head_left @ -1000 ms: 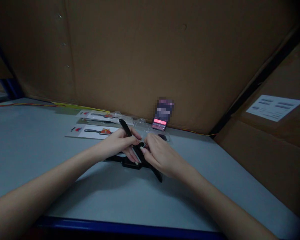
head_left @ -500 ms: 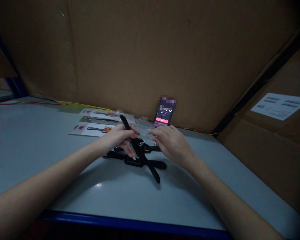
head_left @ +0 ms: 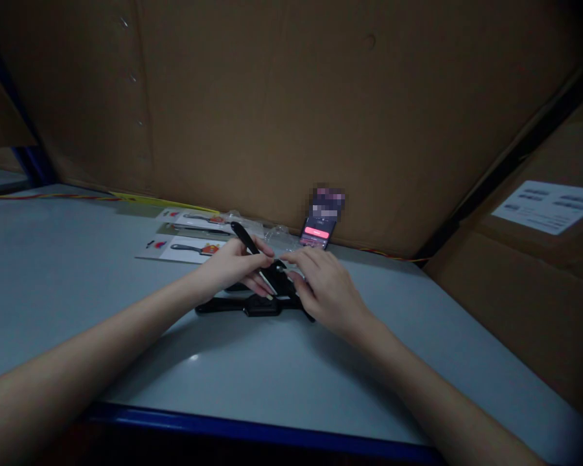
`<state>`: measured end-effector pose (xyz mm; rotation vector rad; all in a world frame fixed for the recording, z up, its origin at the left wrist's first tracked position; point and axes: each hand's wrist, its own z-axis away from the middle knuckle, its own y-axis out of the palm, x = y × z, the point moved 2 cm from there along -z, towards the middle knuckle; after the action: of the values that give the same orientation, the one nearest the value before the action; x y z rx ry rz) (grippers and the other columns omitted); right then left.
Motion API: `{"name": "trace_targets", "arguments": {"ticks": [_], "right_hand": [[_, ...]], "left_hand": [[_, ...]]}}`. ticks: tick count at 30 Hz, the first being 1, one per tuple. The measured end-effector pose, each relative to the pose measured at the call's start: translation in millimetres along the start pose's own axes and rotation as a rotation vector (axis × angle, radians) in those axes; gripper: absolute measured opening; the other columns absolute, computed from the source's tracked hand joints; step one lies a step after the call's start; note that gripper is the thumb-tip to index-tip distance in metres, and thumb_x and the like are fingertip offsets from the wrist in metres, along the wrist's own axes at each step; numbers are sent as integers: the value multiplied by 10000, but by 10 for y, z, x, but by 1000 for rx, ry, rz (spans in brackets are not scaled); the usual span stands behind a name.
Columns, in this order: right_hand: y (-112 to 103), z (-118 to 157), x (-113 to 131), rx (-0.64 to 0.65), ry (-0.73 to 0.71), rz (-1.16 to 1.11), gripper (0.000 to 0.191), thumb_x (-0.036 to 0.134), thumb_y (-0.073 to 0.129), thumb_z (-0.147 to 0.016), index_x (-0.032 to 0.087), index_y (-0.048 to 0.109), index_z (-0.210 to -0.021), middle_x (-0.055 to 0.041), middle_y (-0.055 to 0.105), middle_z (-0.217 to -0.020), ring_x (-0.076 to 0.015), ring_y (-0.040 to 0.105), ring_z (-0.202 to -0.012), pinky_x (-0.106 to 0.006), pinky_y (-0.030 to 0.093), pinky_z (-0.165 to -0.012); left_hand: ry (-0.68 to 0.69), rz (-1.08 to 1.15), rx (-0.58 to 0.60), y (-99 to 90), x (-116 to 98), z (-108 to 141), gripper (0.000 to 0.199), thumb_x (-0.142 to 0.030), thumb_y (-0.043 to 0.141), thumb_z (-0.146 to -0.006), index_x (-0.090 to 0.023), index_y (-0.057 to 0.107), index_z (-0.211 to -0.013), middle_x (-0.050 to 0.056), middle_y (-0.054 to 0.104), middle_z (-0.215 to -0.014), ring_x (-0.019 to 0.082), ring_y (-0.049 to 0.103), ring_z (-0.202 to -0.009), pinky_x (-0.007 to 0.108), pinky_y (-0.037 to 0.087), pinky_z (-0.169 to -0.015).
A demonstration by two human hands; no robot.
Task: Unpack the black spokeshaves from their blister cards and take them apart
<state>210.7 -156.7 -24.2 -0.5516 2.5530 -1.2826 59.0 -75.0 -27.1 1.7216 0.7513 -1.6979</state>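
My left hand point(head_left: 234, 272) grips a black strap point(head_left: 245, 237), whose end sticks up past my fingers toward the far side, and a thin pale strip shows beneath those fingers. My right hand point(head_left: 320, 291) sits close by, its thumb and fingers on the black strap's middle. A second black band with a small dark watch-like body point(head_left: 257, 307) lies on the table under both hands, partly hidden by them.
Carded kitchen utensils point(head_left: 187, 250) and a clear plastic bag point(head_left: 276, 236) lie near the back, beside a propped phone point(head_left: 317, 233). Behind them rises a cardboard wall point(head_left: 272, 97). A wire point(head_left: 68, 197) runs along the grey table's point(head_left: 78, 291) far edge. Its near edge is blue.
My right hand has come down from above the black strap onto its middle. The strap's lower end has swung up toward the far side, and the view has tilted slightly.
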Motion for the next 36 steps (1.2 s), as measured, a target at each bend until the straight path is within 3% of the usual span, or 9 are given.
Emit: {"name": "trace_targets", "arguments": {"ticks": [4, 8, 12, 16, 22, 30, 36], "right_hand": [[-18, 9, -43, -55, 6, -12, 333, 70, 368, -847, 197, 526, -1112, -78, 619, -1010, -220, 549, -950, -349, 392, -777], [-1, 22, 4, -89, 82, -114, 158, 241, 477, -867, 190, 548, -998, -43, 627, -873, -196, 568, -844, -323, 387, -745], [46, 33, 37, -107, 150, -97, 166, 339, 539, -834, 189, 553, -902, -36, 618, -817, -196, 560, -795, -312, 375, -716], [70, 36, 40, -93, 121, -85, 80, 225, 498, -839, 186, 555, -881, -46, 614, -834, -199, 555, -807, -314, 376, -720], [41, 38, 1, -115, 76, -26, 248, 96, 424, -837, 189, 549, -1030, -67, 611, -974, -213, 550, -900, -329, 382, -758], [23, 26, 41, -156, 142, -122, 107, 212, 493, -838, 176, 568, -905, -45, 607, -834, -192, 553, -800, -332, 394, -733], [11, 31, 137, -183, 43, -232, 167, 187, 504, -829, 184, 609, -959, -67, 586, -909, -199, 515, -898, -348, 415, -786]], "left_hand": [[13, -17, -3, 10, -13, 17, 226, -156, 611, -735, -155, 483, -921, 38, 639, -688, 238, 680, -549, 369, 585, -533], [27, -43, 8, 5, 0, 8, 216, -152, 594, -754, -149, 478, -937, 63, 663, -669, 238, 681, -555, 355, 582, -532], [36, -63, 22, 1, 10, -15, 214, -145, 578, -764, -145, 470, -949, 63, 662, -636, 246, 682, -555, 357, 580, -529], [21, -53, 5, 13, -1, -13, 197, -123, 559, -764, -145, 461, -934, 55, 660, -697, 226, 680, -546, 346, 578, -515], [23, -51, 6, 17, 2, -16, 192, -123, 553, -771, -153, 445, -928, 9, 622, -668, 207, 674, -528, 354, 582, -516], [37, -55, 11, -4, 41, -35, 203, -133, 577, -766, -160, 448, -921, 8, 628, -707, 211, 679, -537, 331, 584, -499], [46, -62, -5, -4, 42, -45, 196, -140, 584, -768, -149, 459, -918, 24, 654, -669, 196, 673, -516, 285, 575, -475]]}}
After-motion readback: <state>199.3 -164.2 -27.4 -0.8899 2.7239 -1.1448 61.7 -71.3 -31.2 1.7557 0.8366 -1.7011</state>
